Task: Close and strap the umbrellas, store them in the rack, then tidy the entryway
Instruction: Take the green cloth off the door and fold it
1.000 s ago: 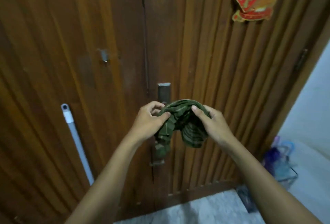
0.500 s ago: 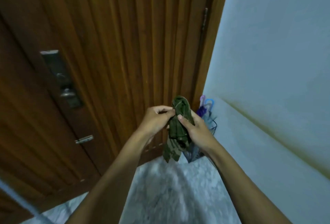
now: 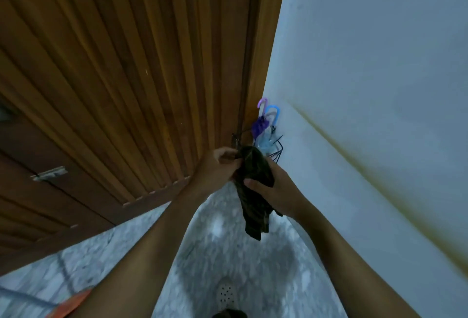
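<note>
So, the umbrellas [image 3: 263,127] look pretty much sorted: at least two hooked handles, one purple and one blue, poke up out of the black wire rack [image 3: 278,151], which sits in the far corner of the floor [image 3: 215,241], right where the wooden door [image 3: 126,77] meets the pale wall [image 3: 367,64]. The canopies look folded down, but I can't make out any straps, since they're too small and partly hidden. What's actually being handled is a dark green cloth [image 3: 254,173], bunched up just in front of the rack, with a tail dangling over the floor. The left hand [image 3: 220,163] has its fingers curled in, pinching the top of the bundle. The right hand [image 3: 276,188] has its fingers wrapped round the middle, thumb laid across the front. My read is that the closing and storing part is done and we're into the tidy-the-entryway bit, though whether the cloth is getting folded or just carried off I can't tell. Stuff possibly left to tidy: a white slipper with holes [image 3: 226,295] at the near edge of the floor, and something orange [image 3: 71,305] and blurry at the near left corner. The floor is grey speckled stone. The door is ribbed, with a metal bolt [image 3: 49,173] low on the left, and a yellowish streak [image 3: 379,186] runs diagonally down the wall.
</note>
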Motion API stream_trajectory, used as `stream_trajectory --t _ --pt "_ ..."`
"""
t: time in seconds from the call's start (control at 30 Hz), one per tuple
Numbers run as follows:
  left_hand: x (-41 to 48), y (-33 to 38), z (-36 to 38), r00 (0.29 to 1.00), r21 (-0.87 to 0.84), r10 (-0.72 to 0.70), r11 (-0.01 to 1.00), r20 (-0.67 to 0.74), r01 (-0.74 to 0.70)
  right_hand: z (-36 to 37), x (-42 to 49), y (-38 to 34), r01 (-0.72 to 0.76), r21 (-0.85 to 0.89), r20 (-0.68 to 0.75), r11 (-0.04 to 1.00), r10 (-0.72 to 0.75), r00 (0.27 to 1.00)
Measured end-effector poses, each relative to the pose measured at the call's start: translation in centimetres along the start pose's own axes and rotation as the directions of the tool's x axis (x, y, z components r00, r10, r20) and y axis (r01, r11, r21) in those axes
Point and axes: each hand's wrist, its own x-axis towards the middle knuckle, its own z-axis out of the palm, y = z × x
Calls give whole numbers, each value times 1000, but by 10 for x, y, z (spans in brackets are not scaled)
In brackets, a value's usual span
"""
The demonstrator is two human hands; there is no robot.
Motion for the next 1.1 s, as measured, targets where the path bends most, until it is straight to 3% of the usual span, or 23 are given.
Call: stream_trajectory --t 0.23,0.4,0.57,0.77,0.93,1.1 --pt "100 -91 55 998 -19 -54 998 22 54 -28 65 115 -29 -148 56 989 38 998" --pt "159 -172 96 999 89 -45 995 -31 47 -19 102 216 -75 -138 27 988 79 996" --pt "223 -309 142 995 245 -96 964 -17 97 18 129 369 -105 -193 45 975 116 992" --pt "285 -506 185 985 334 -122 930 -118 155 82 154 565 -240 -129 -131 962 223 966" --pt "342 -632 206 958 341 -214 901 -193 269 126 189 696 -211 -169 -239 963 168 956" --pt "390 -723 214 954 580 -171 763 -245 286 146 225 789 -184 -285 -293 941 97 951"
